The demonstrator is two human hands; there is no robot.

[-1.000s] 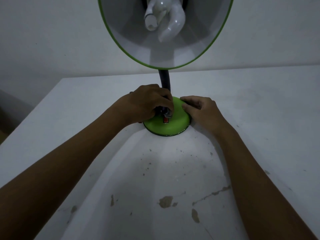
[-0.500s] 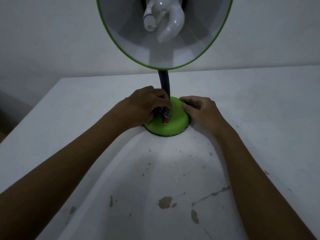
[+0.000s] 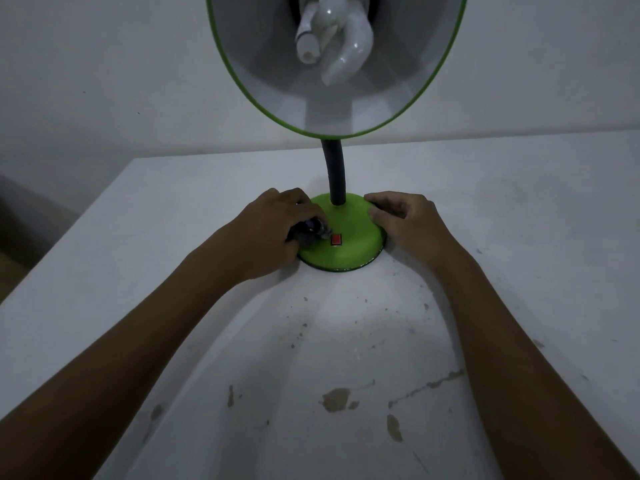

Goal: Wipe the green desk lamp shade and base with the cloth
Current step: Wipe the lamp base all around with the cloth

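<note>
The green lamp base (image 3: 349, 233) sits on the white table, with a red switch (image 3: 336, 240) on its front and a black neck (image 3: 334, 171) rising from its middle. The shade (image 3: 332, 60), green-rimmed and white inside, faces me with a white coiled bulb (image 3: 332, 36) in it. My left hand (image 3: 273, 230) grips a small dark bunched cloth (image 3: 69, 230) and presses it on the base's left side, just left of the switch. My right hand (image 3: 408, 220) holds the base's right edge with curled fingers.
The white table (image 3: 346, 341) is scuffed, with chipped brown patches near me. Its left edge runs diagonally at the far left, with a drop beyond. A plain white wall (image 3: 104, 81) stands close behind the lamp.
My left hand with the cloth has slid leftward and toward me across the base, uncovering the neck's foot and the red switch. My right hand has stayed on the right edge.
</note>
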